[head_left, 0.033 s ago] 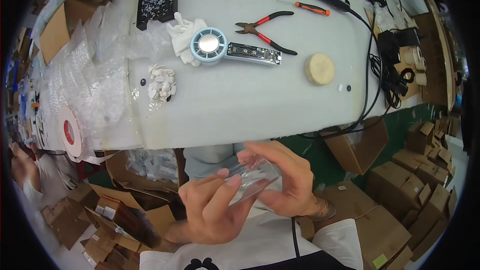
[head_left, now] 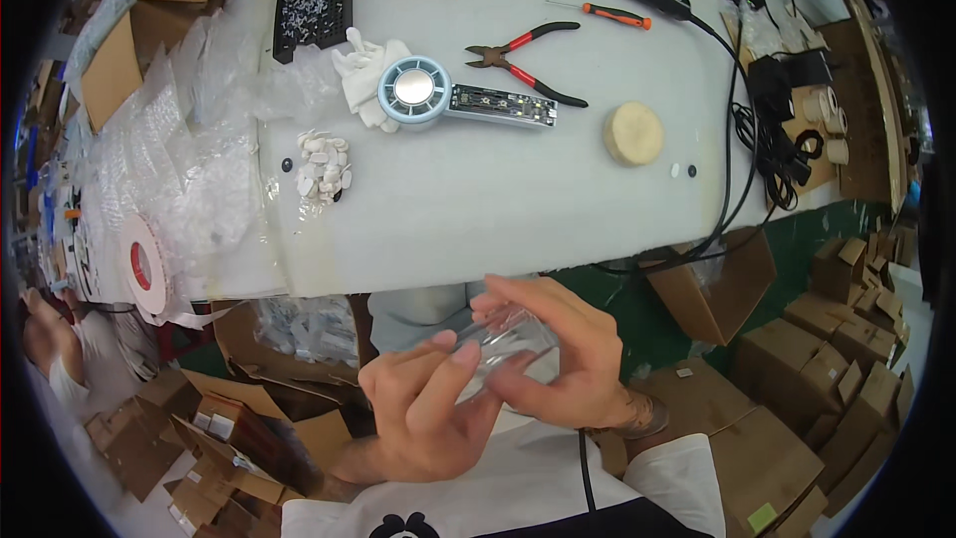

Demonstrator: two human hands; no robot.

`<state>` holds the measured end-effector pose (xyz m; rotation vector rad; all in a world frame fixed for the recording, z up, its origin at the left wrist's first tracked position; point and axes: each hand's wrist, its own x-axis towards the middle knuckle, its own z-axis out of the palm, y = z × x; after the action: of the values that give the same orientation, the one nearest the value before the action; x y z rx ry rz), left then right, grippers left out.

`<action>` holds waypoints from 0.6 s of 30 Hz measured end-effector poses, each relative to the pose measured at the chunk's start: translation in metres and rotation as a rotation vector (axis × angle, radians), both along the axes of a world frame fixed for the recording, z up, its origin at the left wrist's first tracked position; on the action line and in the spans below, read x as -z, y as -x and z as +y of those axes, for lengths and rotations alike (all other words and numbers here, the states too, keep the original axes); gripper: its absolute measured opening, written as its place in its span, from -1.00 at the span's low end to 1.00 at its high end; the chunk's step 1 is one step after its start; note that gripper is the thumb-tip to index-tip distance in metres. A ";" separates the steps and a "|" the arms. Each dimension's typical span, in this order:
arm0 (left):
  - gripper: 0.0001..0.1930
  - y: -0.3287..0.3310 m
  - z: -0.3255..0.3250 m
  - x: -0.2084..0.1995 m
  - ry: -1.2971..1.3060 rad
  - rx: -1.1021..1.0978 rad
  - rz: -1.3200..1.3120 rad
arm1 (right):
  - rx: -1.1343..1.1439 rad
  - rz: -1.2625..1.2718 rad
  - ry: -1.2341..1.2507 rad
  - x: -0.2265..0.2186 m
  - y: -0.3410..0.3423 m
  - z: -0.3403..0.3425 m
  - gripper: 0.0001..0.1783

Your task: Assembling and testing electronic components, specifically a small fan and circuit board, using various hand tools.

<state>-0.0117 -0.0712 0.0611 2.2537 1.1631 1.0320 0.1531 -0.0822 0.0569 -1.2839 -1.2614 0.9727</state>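
In front of my body, off the table's near edge, both hands hold a small clear plastic piece (head_left: 535, 340); whether it is a bag or a sheet I cannot tell. My left hand (head_left: 423, 408) pinches its left side with bent fingers. My right hand (head_left: 573, 354) curls around the other side, its thumb laid across the near part. On the table lies a light-blue handheld fan (head_left: 413, 88) with a round metal centre and an exposed circuit board (head_left: 503, 105) in its handle. Its head rests against white gloves (head_left: 363, 70).
Red-handled cutters (head_left: 518, 52), a screwdriver (head_left: 617, 16), a round tan block (head_left: 634, 134) and a black tray of screws (head_left: 312, 5) lie on the table. White pieces (head_left: 324, 164) form a pile near a tape roll (head_left: 144, 264). Cardboard boxes (head_left: 737, 428) stand below; another person's hand (head_left: 50, 329) shows left.
My right thumb has moved left across the clear plastic, and the plastic has shifted slightly between my fingers. The things on the table stay in place.
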 end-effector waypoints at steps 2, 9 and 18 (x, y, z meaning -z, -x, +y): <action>-0.27 0.001 -0.004 0.005 -0.028 0.013 0.009 | 0.033 -0.070 0.018 -0.006 0.004 -0.002 -0.53; -0.28 -0.002 -0.003 0.009 0.032 0.023 0.031 | 0.136 0.468 0.323 -0.003 -0.002 -0.006 -0.56; -0.30 -0.014 0.014 0.000 0.001 0.133 0.040 | 0.241 0.471 0.270 -0.008 -0.003 -0.012 -0.53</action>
<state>0.0028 -0.0569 0.0607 2.3258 1.0133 0.9387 0.1563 -0.0945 0.0648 -1.2765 -0.6139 1.2083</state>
